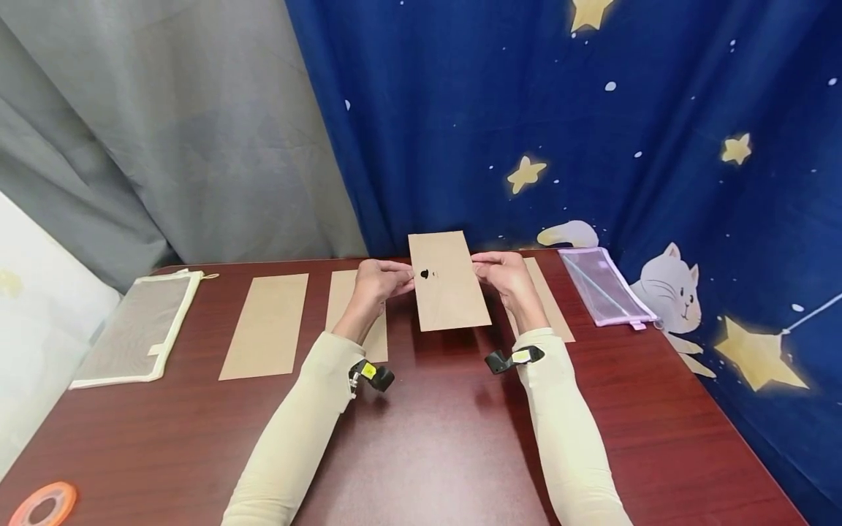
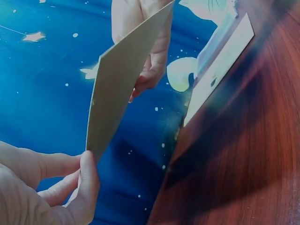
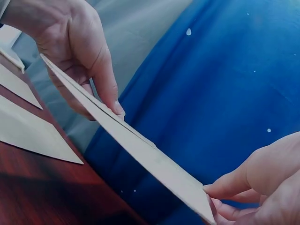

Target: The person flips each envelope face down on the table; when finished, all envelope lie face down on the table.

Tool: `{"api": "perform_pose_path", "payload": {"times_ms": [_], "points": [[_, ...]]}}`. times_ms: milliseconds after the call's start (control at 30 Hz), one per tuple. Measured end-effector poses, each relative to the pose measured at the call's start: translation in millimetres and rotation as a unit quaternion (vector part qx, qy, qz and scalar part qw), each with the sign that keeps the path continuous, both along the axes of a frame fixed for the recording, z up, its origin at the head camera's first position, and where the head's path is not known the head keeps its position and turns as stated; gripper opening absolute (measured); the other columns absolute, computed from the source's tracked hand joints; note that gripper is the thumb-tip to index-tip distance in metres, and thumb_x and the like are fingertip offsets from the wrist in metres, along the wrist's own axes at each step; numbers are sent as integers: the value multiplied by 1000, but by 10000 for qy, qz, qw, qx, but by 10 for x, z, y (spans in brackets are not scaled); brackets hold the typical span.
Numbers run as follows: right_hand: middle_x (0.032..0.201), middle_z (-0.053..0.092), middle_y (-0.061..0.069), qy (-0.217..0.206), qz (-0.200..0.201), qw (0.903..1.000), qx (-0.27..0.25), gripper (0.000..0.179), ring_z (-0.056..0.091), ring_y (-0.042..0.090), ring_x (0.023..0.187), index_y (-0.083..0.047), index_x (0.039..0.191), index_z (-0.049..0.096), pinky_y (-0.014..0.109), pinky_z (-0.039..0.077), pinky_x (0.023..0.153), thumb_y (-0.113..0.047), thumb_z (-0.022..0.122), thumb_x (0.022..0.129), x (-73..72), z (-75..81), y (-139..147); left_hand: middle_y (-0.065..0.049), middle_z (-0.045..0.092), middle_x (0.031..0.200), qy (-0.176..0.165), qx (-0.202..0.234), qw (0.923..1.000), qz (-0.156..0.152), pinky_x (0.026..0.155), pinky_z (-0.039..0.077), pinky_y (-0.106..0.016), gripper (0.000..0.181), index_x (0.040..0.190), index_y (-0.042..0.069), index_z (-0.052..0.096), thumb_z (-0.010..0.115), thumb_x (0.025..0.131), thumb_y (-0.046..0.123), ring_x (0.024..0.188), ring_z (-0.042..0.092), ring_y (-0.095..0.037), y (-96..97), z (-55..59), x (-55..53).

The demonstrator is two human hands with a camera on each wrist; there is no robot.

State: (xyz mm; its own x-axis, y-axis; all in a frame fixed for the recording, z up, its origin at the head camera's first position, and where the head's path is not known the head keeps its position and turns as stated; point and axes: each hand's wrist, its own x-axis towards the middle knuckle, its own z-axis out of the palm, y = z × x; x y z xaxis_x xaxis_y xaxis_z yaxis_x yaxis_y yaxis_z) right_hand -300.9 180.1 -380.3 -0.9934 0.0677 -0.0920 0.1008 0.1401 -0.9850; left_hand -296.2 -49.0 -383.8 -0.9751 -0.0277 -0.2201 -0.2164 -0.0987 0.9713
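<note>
A brown cardboard sheet, rectangular with a small black mark near its left edge, is held up above the table, tilted. My left hand pinches its left edge between thumb and fingers. On the opposite edge, my right hand pinches it too, as the right wrist view also shows. Similar sheets lie flat on the table: one at the left, one partly hidden behind my left hand, and another partly behind my right hand. In the left wrist view that right sheet bears a small dark mark.
A cream-edged mesh pouch lies at the table's left side, a purple-edged pouch at the back right. An orange ring-shaped roll sits at the front left corner. Grey and starry blue curtains hang behind the dark red table.
</note>
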Motion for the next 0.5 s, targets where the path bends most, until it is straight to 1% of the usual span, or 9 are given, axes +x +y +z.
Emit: {"api": "perform_pose_path", "payload": {"times_ms": [100, 200, 333, 433, 500], "points": [[94, 72, 5, 61, 52, 9999, -86, 33, 65, 3, 76, 10, 126, 64, 18, 57, 73, 6, 60, 94, 8, 32, 6, -9, 70, 85, 48, 77, 10000, -7, 73, 63, -27, 22, 110, -13, 70, 70, 88, -9, 62, 70, -8, -13, 56, 8], [91, 72, 2, 20, 88, 9998, -188, 33, 66, 3, 75, 11, 126, 64, 17, 57, 71, 8, 60, 94, 9, 13, 2, -8, 70, 82, -4, 130, 9999, -6, 73, 63, -28, 21, 109, -13, 70, 70, 88, -9, 62, 70, -9, -24, 83, 10], [85, 71, -3, -63, 72, 9995, -286, 34, 64, 3, 73, 11, 126, 63, 16, 57, 69, 9, 58, 93, 9, -75, -27, -7, 70, 78, -45, 175, 9998, -12, 74, 63, -28, 21, 107, -13, 70, 70, 87, -9, 62, 70, -10, -37, 122, -1], [86, 70, -4, -133, 83, 9995, -257, 36, 62, 3, 73, 10, 128, 63, 16, 56, 71, 10, 57, 92, 3, -158, -66, -6, 70, 76, 56, 104, 9999, -8, 75, 63, -29, 20, 106, -13, 70, 71, 87, -8, 61, 70, -9, -32, 174, -15], [88, 70, -2, -186, 62, 9995, -228, 36, 61, 3, 73, 10, 128, 63, 17, 57, 73, 10, 58, 92, 3, -198, -97, -7, 70, 75, 121, 9, 9999, 2, 77, 63, -31, 19, 104, -12, 70, 71, 86, -8, 61, 71, -9, -24, 211, -23]]}}
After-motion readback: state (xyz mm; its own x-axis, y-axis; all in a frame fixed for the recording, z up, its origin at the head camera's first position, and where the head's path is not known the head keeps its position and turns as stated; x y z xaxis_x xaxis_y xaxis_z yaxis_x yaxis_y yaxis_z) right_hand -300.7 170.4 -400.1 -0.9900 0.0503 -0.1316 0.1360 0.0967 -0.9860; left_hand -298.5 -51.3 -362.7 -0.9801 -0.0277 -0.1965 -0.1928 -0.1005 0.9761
